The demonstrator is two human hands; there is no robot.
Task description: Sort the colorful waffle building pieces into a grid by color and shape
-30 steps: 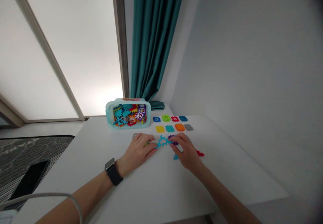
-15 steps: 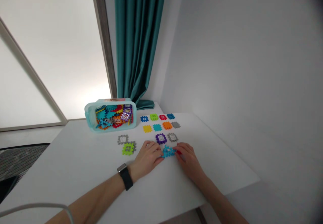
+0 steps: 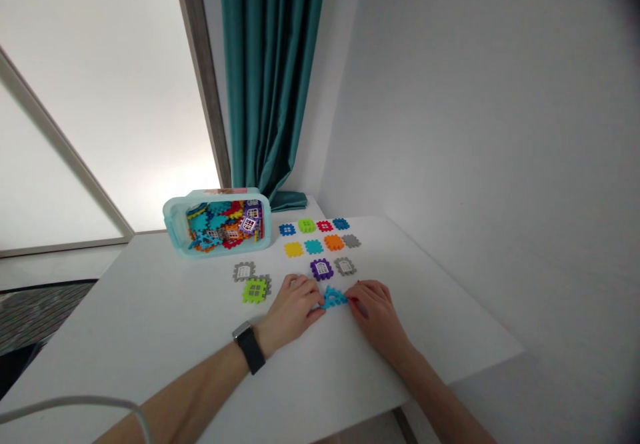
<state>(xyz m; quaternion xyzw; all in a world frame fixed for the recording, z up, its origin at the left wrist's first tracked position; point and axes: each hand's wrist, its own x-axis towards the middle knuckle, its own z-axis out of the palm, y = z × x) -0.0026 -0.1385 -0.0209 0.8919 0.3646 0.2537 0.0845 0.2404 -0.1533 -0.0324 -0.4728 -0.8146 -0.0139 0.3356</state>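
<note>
My left hand and my right hand rest on the white table, their fingertips on opposite sides of a small blue interlocking plastic assembly, which forms a rough triangle. A bit of red plastic shows at my right fingertips. Just above my hands lie a purple window tile and a grey window tile. Left of my left hand are a grey window tile and a lime tile overlapping a grey piece.
Two rows of small coloured tiles lie farther back. Beyond them, a pale turquoise box holds many mixed pieces. A teal curtain hangs behind the table, a wall runs along its right side, and a cable crosses the lower left.
The view has swung left and back. The blue pieces now form a tighter triangle between my hands, which have drawn closer together. The purple, lime and grey tiles are uncovered.
</note>
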